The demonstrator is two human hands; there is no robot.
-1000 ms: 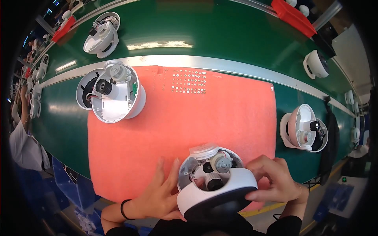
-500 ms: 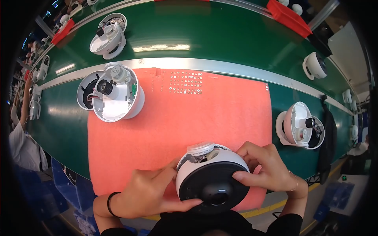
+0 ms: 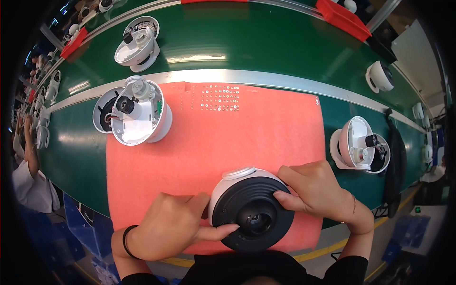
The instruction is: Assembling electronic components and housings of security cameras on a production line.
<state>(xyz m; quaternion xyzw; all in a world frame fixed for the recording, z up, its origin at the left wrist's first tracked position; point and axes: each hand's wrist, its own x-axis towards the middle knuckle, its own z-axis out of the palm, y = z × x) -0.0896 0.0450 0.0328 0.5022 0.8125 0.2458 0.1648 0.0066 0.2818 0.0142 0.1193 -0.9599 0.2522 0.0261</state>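
Observation:
A round white camera housing (image 3: 220,193) with a black front face (image 3: 280,223) and a lens in its middle is held close to my body, over the near edge of a pink foam mat (image 3: 213,142). My left hand (image 3: 173,225) grips its left side, thumb pressed on the black face near the lens. On the opposite side my right hand (image 3: 316,190) closes round the rim, its thumb lying on the face. Both hands' other fingers are partly hidden behind the housing. Its black face tilts up toward me, and a white disc (image 3: 239,173) sits at its far edge.
An opened camera unit (image 3: 140,114) stands at the mat's far left, beside rows of small screws (image 3: 220,98). Another opened unit (image 3: 359,145) is right of the mat. Beyond a metal rail, a green conveyor (image 3: 266,47) carries more units (image 3: 137,45). A person's arm (image 3: 32,147) shows far left.
Both hands have tipped the camera housing so its black face and lens turn further up toward me. The gap showing its inner parts is out of sight. The far-left conveyor unit has shifted slightly right.

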